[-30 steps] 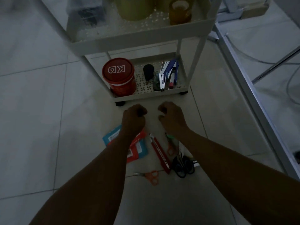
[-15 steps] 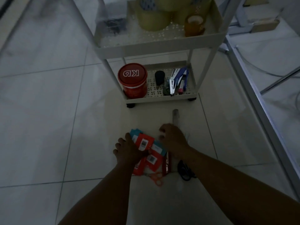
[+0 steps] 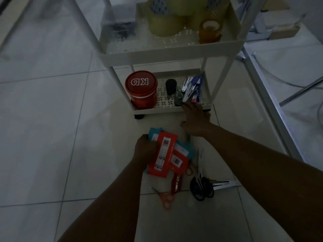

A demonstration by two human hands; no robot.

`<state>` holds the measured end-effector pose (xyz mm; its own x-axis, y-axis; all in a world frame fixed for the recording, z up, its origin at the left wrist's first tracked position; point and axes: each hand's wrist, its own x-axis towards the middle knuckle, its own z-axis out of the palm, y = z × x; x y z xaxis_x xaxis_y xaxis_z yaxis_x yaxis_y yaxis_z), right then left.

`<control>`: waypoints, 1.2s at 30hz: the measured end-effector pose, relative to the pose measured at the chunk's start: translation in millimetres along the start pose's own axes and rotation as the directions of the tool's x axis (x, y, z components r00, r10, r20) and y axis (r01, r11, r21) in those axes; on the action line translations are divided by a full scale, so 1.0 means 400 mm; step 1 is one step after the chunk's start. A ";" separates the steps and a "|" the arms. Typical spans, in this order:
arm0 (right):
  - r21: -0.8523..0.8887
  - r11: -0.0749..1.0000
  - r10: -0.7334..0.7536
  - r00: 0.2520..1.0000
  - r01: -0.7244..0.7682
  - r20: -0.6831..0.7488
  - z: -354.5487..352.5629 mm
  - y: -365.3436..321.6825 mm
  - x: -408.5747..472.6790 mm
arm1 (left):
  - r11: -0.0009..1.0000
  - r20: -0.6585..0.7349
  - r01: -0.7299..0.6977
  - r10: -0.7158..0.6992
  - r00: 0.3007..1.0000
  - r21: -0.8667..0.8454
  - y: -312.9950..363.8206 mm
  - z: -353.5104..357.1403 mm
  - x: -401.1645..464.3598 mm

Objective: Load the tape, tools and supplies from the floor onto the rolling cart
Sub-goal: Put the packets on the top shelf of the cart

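Your left hand (image 3: 146,151) grips the red and teal packets (image 3: 165,154) above the floor; your right hand (image 3: 195,119), fingers spread, reaches the cart's lower shelf (image 3: 157,110)

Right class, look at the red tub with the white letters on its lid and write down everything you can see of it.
The red tub is a round container that looks like plastic, with a red lid bearing white letters, seen upside down, inside a thin white ring. A pale band runs round its body below the lid. It stands upright with the lid on, at the left end of the cart's bottom shelf, close to the front rim. A small black object stands apart to its right. Neither hand touches it.
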<state>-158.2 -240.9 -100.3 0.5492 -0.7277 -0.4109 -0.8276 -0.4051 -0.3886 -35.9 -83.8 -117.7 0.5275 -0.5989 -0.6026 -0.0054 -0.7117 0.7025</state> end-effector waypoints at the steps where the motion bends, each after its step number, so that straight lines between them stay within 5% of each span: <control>1: 0.033 0.999 -0.007 0.998 0.009 -0.057 0.006 0.000 0.000 | 0.999 0.021 -0.007 0.008 1.000 -0.045 0.018 -0.005 0.001; 5: 0.178 0.984 0.061 0.909 0.015 -0.412 0.054 -0.006 -0.047 | 0.973 0.030 0.031 -0.025 0.999 -0.230 0.048 -0.023 0.002; 10: 0.749 0.634 0.166 0.980 -0.192 0.111 0.068 0.000 -0.113 | 0.847 0.056 0.146 -0.137 0.989 -0.512 0.035 -0.014 -0.016; 18: 0.896 0.437 0.075 0.996 -0.077 0.049 0.085 -0.035 -0.197 | 0.833 -0.047 0.188 -0.247 0.968 -0.520 0.027 0.063 -0.007; 23: 0.870 0.492 -0.019 0.998 -0.040 0.056 0.120 -0.069 -0.219 | 0.910 -0.103 0.085 -0.138 0.985 -0.405 0.072 0.091 -0.031; 28: 0.778 0.627 0.022 0.999 0.024 -0.048 0.120 -0.069 -0.232 | 0.596 0.272 0.244 -0.044 0.961 -0.765 0.074 0.056 -0.090; 36: 0.735 0.678 0.124 0.987 -0.009 -0.102 0.106 -0.039 -0.239 | 0.751 0.273 0.127 0.073 0.959 -0.648 0.036 0.057 -0.127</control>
<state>-192.7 -141.6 -89.9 0.4279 -0.8248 -0.3695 -0.4809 0.1384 -0.8658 -82.4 -71.9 -85.6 0.2733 -0.7269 -0.6300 0.6134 -0.3728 0.6963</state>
